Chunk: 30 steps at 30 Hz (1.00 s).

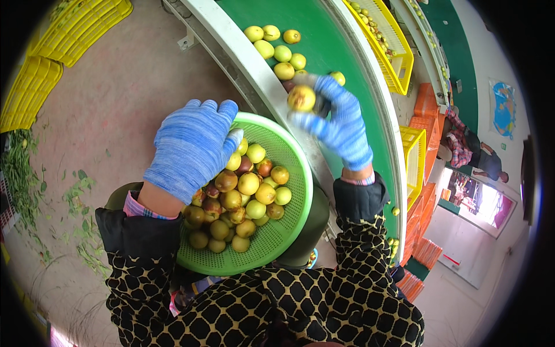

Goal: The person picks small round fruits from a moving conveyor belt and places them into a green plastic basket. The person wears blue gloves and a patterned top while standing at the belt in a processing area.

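A green plastic colander-style basket (296, 208) sits at my lap, holding many round jujube-like fruits (231, 199), yellow-green to brownish red. My left hand (193, 145), in a blue knit glove, grips the basket's upper-left rim, thumb inside and fingers outside. Above the edge of a green conveyor belt (368, 143), my right hand (336, 117) wears a similar glove and is slightly blurred. Between its thumb and fingers is a yellow fruit with brown blotches (301, 98). Several loose fruits (282, 54) lie on the belt just beyond that hand, some partly hidden by it.
A white metal rail (243, 50) borders the belt beside the basket. Yellow crates stand at left (82, 32) and beyond the belt (401, 65), near orange crates (427, 117). Leaves (82, 199) litter the floor at left. People (468, 149) are in the far right background.
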Available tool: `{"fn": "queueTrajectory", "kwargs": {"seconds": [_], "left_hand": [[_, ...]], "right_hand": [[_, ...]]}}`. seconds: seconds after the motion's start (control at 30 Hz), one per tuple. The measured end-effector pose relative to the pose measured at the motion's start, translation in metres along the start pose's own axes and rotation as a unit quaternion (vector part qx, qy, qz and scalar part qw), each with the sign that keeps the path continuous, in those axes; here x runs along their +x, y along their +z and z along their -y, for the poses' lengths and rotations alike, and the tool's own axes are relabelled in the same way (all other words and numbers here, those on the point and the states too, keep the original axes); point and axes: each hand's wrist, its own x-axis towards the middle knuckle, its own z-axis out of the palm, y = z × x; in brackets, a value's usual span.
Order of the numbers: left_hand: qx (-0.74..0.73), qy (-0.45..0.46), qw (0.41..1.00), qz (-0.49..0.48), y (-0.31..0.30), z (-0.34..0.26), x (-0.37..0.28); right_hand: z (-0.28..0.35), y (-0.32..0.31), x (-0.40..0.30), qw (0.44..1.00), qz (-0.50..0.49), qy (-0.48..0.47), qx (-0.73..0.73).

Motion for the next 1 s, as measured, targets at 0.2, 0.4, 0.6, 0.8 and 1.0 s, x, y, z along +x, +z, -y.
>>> {"fn": "queueTrajectory", "kwargs": {"seconds": [0.2,0.4,0.6,0.8,1.0], "left_hand": [[0.012,0.004,1.000,-0.001,0.009,-0.001,-0.001],[0.010,0.000,1.000,0.009,0.023,-0.005,0.003],[0.018,-0.003,1.000,0.011,0.037,-0.010,0.008],[0.012,-0.001,1.000,0.007,0.042,-0.019,0.011],[0.015,-0.014,1.000,0.012,0.041,-0.027,0.017]], "right_hand": [[0.006,-0.003,-0.036,0.983,0.151,0.007,0.102],[-0.057,-0.024,-0.043,0.989,-0.080,0.108,-0.058],[-0.092,-0.020,-0.048,0.962,-0.040,0.074,-0.259],[-0.114,-0.030,-0.044,0.952,-0.003,0.077,-0.297],[-0.113,-0.043,-0.053,0.926,-0.108,0.158,0.325]]}}
